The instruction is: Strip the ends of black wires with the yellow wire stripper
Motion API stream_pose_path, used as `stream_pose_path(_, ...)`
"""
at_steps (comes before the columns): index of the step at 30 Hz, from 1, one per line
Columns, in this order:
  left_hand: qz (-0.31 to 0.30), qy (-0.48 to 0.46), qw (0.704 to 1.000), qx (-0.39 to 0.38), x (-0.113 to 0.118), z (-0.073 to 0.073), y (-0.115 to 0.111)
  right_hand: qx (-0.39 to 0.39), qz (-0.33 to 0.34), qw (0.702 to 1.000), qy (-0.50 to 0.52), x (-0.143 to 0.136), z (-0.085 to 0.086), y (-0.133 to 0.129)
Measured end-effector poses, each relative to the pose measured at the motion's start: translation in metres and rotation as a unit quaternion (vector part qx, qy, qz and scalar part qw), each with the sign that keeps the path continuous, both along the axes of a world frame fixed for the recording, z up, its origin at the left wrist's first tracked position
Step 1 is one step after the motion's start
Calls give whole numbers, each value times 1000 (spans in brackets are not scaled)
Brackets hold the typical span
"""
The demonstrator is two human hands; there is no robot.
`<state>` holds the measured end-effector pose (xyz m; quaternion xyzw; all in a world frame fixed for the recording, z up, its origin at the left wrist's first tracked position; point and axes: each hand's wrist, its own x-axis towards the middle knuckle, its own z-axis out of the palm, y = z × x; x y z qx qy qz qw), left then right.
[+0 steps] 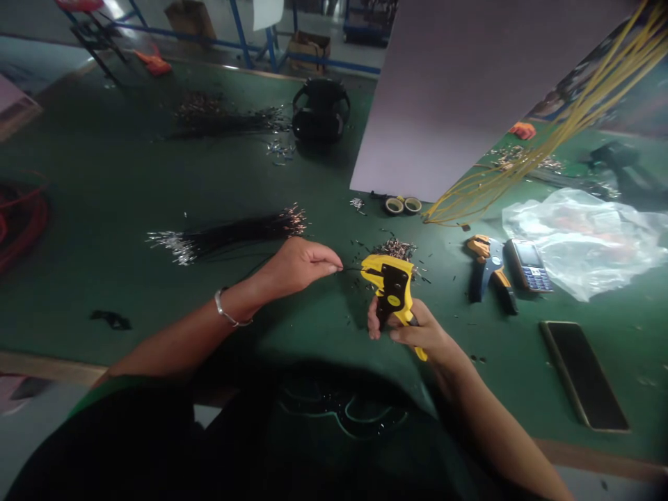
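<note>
At the middle of the green bench [104, 181], we hold the yellow tool [395, 285] in our right hand [425, 327], fingers wrapped about its grips. Taking that tool as the dial's centre, our left hand [297, 268] is at nine o'clock, thumb and fingertips pinched narrow on a thin black wire [352, 269]. The wire runs to the tool's mouth; whether the jaws bite on it, we cannot tell.

We judge the step in hand to be seating the wire's end in the mouth. From here, the move calls for a straight wire, a firm pinch kept clear of the jaws, and an even squeeze of the grips while the tool stays level. A crooked wire could slip or be nicked.

The black bundle [234, 231] lies between nine and ten, copper ends nearest us. Scraps [396, 249] sit just beyond at twelve, the blue cutter [492, 261] between two and three, and the dark phone [584, 376] near four.
</note>
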<state>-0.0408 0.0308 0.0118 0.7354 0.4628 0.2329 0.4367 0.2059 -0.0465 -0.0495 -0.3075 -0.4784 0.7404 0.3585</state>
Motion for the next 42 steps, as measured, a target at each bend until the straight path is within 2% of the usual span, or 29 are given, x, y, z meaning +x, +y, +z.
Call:
stream_pose_path(10, -23, -15, 1000, -4, 1, -4, 3, -7, 47, 998, 30, 0, -2, -1)
stream_pose_path(42, -52, -23, 998, -1, 1, -7, 3, -67, 30, 996, 50, -6, 0, -8)
